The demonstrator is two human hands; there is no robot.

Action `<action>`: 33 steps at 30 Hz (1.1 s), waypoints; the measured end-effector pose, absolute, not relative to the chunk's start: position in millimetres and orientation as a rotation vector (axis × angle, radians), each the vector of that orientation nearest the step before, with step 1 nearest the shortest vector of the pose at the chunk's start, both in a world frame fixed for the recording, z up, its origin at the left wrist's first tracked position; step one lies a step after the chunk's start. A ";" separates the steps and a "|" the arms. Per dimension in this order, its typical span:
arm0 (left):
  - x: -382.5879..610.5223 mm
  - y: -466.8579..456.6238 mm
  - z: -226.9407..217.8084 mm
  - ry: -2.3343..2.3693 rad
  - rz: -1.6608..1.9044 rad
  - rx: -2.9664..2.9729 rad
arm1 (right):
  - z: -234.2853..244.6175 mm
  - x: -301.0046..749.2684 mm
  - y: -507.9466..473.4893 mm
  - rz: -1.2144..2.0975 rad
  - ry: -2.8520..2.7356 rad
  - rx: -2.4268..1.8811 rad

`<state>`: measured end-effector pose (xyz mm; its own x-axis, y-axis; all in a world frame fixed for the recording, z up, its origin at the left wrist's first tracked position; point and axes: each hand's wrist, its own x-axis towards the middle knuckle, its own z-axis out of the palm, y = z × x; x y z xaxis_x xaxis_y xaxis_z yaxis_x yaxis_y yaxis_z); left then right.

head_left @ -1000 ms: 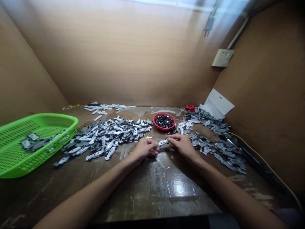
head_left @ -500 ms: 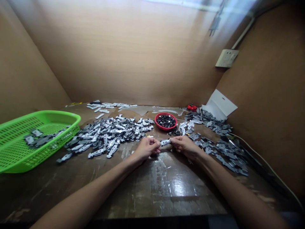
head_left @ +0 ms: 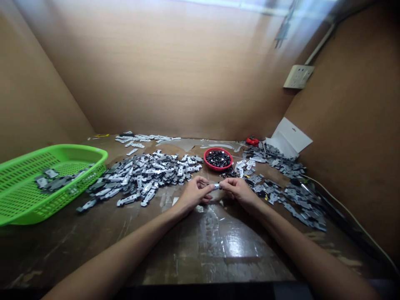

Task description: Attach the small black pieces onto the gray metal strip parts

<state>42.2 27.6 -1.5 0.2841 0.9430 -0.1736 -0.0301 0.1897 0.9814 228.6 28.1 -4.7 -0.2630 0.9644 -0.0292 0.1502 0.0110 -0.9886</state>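
Note:
My left hand (head_left: 196, 194) and my right hand (head_left: 239, 191) meet over the table, both closed on one small white toy race car (head_left: 216, 186). The left thumb and fingers grip its left end; the right fingertips pinch its right end. Most of the car is hidden by the fingers. Left of my hands lies a heap of similar white and grey toy cars (head_left: 153, 171). Just beyond them stands a red basket (head_left: 218, 168) full of small black parts (head_left: 215, 158). Grey flat car pieces (head_left: 300, 198) are spread to the right.
A green basket (head_left: 93, 155) with some grey pieces stands at the left. White pieces (head_left: 150, 137) lie along the back wall. At the back right are a red item (head_left: 252, 141) and a folded white card (head_left: 289, 137). A pale cable (head_left: 346, 210) runs along the right.
My fingers have closed in over the toy car, so less of it shows. The left hand has shifted slightly right and its grip has changed.

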 end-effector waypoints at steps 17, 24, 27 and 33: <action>41.9 26.7 -2.9 0.814 0.915 1.123 | -7.2 223.1 26.0 1.373 -1.577 -1.117; 40.9 26.8 -5.1 0.825 0.947 1.143 | -2.0 229.2 26.9 1.426 -1.597 -1.093; 41.1 27.1 -9.9 0.794 0.917 1.196 | -5.3 229.9 28.6 1.398 -1.615 -1.113; 42.0 26.7 -12.4 0.813 0.939 1.264 | -5.7 227.2 24.8 1.059 -1.782 -1.202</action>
